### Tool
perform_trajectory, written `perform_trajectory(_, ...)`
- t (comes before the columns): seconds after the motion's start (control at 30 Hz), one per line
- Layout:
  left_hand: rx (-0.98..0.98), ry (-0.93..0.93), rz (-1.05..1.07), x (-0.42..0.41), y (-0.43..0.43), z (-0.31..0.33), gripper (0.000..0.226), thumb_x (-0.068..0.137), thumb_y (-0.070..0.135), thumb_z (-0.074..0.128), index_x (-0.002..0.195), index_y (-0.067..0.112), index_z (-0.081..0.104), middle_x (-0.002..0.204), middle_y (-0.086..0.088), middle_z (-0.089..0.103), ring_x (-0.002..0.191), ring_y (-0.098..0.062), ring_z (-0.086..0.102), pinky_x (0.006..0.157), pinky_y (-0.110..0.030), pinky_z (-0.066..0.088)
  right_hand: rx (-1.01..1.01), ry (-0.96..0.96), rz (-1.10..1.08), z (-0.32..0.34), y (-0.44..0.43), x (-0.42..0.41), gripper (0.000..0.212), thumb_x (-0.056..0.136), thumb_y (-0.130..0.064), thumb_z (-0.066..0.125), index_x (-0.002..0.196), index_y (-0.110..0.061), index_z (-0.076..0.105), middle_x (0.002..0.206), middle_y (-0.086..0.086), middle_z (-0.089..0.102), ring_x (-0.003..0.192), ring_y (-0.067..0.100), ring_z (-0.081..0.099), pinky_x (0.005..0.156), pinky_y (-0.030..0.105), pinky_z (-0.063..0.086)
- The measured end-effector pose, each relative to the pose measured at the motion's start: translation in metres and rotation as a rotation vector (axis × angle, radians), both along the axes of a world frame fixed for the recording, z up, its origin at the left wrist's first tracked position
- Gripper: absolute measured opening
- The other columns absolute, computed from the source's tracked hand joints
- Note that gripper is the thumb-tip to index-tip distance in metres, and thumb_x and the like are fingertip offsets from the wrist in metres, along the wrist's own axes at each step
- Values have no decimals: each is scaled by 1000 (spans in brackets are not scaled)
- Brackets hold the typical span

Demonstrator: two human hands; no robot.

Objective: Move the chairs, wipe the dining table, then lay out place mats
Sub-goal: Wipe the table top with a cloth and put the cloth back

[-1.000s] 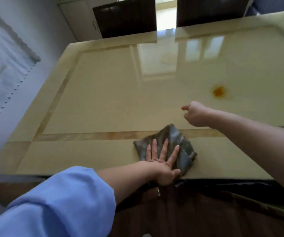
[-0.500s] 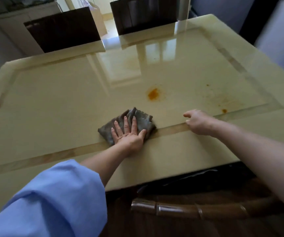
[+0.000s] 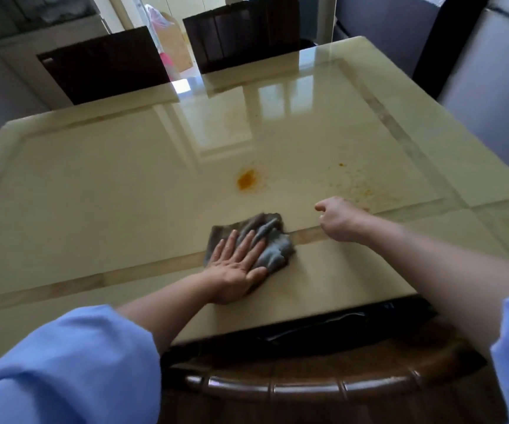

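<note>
My left hand (image 3: 237,262) lies flat, fingers spread, pressing a crumpled grey cloth (image 3: 273,246) onto the glossy cream dining table (image 3: 100,191) near its front edge. My right hand (image 3: 337,218) rests on the table just right of the cloth, fingers curled into a loose fist with nothing in it. An orange stain (image 3: 246,179) sits a little beyond the cloth. Fainter orange specks (image 3: 363,191) spread past my right hand. No place mats are in view.
Two dark wooden chairs stand at the far side, one on the left (image 3: 103,65) and one on the right (image 3: 241,35). A brown chair back (image 3: 302,384) is right below me at the near edge. A grey wall (image 3: 492,87) runs on the right.
My left hand slid the cloth away from the front edge and rightward along the table toward the orange stain. The view swung right. My right hand stayed fisted beside the cloth.
</note>
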State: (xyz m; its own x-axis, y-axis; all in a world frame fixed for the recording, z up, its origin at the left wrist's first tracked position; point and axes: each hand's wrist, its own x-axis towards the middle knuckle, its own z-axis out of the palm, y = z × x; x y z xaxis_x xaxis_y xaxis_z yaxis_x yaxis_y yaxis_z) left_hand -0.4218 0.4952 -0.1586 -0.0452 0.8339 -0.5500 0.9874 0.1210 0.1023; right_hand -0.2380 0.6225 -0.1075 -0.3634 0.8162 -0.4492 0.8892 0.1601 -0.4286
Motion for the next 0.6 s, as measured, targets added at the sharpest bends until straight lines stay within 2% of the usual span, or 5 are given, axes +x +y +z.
perform_trajectory(0.17, 15, 14, 506, -78, -21, -2, 62, 98, 53, 15, 148, 32, -16, 155, 5, -28, 143, -23, -28, 118, -42, -14, -55, 17, 69, -2, 7, -16, 47, 96, -8, 39, 143, -9, 40, 150, 9, 40, 138, 25, 39, 112, 28, 31)
perform_trajectory(0.3, 163, 52, 712, -73, 7, -12, 60, 98, 53, 13, 149, 34, -12, 158, 5, -22, 145, -28, -22, 117, -45, -15, -82, 13, 74, -13, 27, -28, 45, 97, -15, 42, 142, -13, 42, 150, 6, 41, 137, 23, 41, 112, 29, 31)
perform_trajectory(0.4, 201, 42, 730, -73, 54, -14, 59, 97, 54, 10, 149, 34, -10, 159, 4, -19, 145, -30, -21, 117, -46, -15, -47, -16, 88, -17, 52, -44, 44, 97, -18, 43, 141, -13, 43, 149, 7, 41, 137, 24, 41, 112, 29, 31)
perform_trajectory(0.47, 239, 37, 689, -73, 92, -17, 58, 98, 52, 9, 149, 34, -9, 159, 5, -18, 145, -29, -20, 117, -46, -15, 15, -40, 94, -22, 71, -54, 44, 97, -12, 41, 141, -11, 44, 148, 8, 42, 136, 24, 41, 111, 29, 33)
perform_trajectory(0.6, 283, -22, 512, -34, 161, -17, 54, 99, 48, 11, 149, 36, -6, 159, 6, -15, 146, -26, -20, 116, -44, -16, 191, -52, -14, -24, 101, -64, 43, 88, -5, 39, 127, -10, 56, 133, 15, 57, 122, 31, 55, 101, 34, 47)
